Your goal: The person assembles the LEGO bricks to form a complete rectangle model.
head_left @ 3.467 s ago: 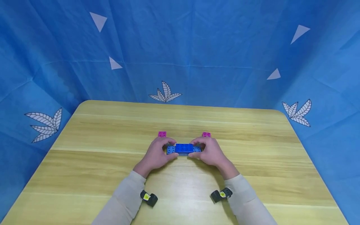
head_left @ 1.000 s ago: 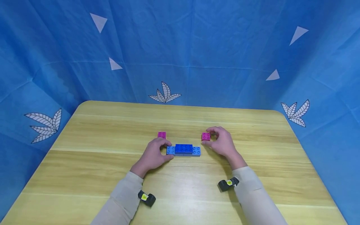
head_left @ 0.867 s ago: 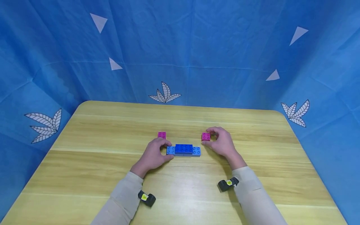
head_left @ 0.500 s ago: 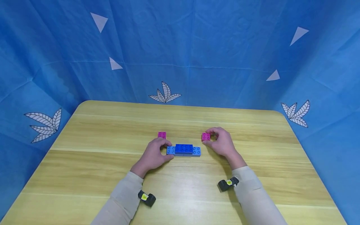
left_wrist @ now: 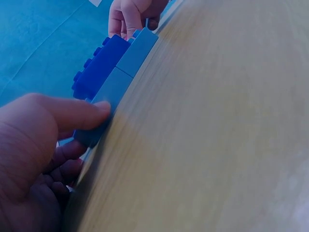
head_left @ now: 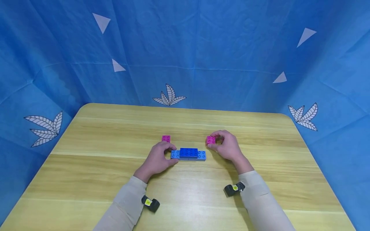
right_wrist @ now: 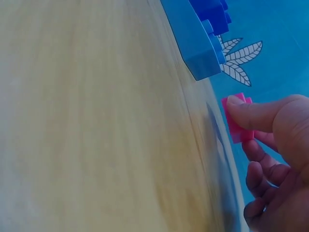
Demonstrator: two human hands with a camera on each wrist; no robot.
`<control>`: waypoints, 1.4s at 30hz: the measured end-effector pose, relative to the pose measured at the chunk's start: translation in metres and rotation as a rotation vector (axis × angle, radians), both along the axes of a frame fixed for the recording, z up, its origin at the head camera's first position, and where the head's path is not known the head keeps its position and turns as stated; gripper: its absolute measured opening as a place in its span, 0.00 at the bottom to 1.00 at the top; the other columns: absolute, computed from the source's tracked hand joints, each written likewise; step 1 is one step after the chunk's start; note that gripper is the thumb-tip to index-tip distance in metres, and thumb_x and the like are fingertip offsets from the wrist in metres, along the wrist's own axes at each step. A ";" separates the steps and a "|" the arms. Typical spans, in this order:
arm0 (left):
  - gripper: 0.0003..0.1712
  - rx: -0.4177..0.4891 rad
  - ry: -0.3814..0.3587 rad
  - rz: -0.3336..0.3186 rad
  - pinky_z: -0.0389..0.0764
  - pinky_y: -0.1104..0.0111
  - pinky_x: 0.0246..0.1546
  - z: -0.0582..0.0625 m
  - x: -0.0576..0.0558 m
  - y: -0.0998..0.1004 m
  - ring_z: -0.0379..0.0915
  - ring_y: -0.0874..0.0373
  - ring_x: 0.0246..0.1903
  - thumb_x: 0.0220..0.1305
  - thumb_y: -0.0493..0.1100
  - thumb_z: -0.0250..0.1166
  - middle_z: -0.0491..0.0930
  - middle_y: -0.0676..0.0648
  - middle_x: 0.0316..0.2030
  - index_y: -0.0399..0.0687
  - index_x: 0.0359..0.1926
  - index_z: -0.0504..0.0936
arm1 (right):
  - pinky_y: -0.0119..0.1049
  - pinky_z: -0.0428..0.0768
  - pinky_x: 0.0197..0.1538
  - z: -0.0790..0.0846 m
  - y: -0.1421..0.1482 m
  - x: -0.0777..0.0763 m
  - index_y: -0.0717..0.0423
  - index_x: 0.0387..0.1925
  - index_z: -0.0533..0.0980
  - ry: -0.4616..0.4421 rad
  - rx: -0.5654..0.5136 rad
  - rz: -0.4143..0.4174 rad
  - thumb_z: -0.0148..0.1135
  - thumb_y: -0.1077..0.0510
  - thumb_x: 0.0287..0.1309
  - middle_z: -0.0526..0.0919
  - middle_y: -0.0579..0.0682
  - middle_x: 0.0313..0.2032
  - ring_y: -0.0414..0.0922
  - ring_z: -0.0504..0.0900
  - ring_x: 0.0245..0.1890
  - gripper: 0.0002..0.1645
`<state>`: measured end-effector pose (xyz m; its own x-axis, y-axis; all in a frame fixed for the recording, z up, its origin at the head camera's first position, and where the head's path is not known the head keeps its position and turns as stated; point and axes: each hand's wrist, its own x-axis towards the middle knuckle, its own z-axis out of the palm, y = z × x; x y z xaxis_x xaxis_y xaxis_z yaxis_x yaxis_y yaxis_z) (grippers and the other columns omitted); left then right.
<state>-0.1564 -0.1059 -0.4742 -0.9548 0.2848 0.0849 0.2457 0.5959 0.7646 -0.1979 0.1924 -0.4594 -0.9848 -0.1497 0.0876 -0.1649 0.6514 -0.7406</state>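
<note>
Two light blue bricks lie end to end on the table, with a dark blue brick bridging the seam on top. My left hand grips the left end of this row; the left wrist view shows the thumb on the near face of the light blue brick and fingers behind it. Behind the right end, my right hand pinches a pink two-by-two brick between thumb and fingers. In the right wrist view, the thumb covers part of the pink brick.
A second pink brick stands just behind my left hand, partly covered by it. The wooden table extends on all sides of the bricks. A blue cloth with leaf prints hangs beyond its far edge.
My right hand has let go of the blue bricks' right end, moved back and right, and taken hold of the right pink brick, which has shifted slightly left. My left hand stays on the row.
</note>
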 end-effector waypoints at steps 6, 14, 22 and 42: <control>0.22 -0.013 0.010 -0.002 0.73 0.58 0.53 0.000 0.000 0.000 0.73 0.54 0.46 0.52 0.42 0.80 0.78 0.52 0.43 0.47 0.47 0.83 | 0.43 0.72 0.42 0.002 -0.002 0.003 0.55 0.44 0.82 0.014 -0.023 0.024 0.79 0.59 0.49 0.81 0.50 0.40 0.50 0.75 0.38 0.19; 0.21 -0.009 0.013 -0.003 0.73 0.57 0.53 0.000 0.000 0.001 0.73 0.54 0.47 0.52 0.42 0.79 0.79 0.52 0.43 0.47 0.47 0.83 | 0.43 0.71 0.38 0.007 -0.006 0.012 0.54 0.43 0.82 -0.004 -0.058 0.052 0.80 0.60 0.48 0.80 0.49 0.38 0.51 0.72 0.34 0.19; 0.21 -0.009 0.001 0.005 0.73 0.57 0.53 0.001 0.000 0.002 0.73 0.53 0.47 0.53 0.42 0.79 0.79 0.52 0.44 0.47 0.47 0.83 | 0.44 0.72 0.38 0.008 -0.009 0.020 0.52 0.41 0.82 0.013 -0.097 0.074 0.81 0.60 0.46 0.80 0.47 0.37 0.52 0.72 0.34 0.19; 0.21 -0.032 -0.015 0.013 0.70 0.55 0.57 0.005 0.003 0.002 0.72 0.50 0.51 0.53 0.43 0.79 0.78 0.50 0.46 0.47 0.48 0.83 | 0.43 0.73 0.38 0.009 -0.017 0.032 0.50 0.41 0.83 0.006 -0.062 0.186 0.82 0.59 0.44 0.80 0.44 0.38 0.49 0.74 0.34 0.20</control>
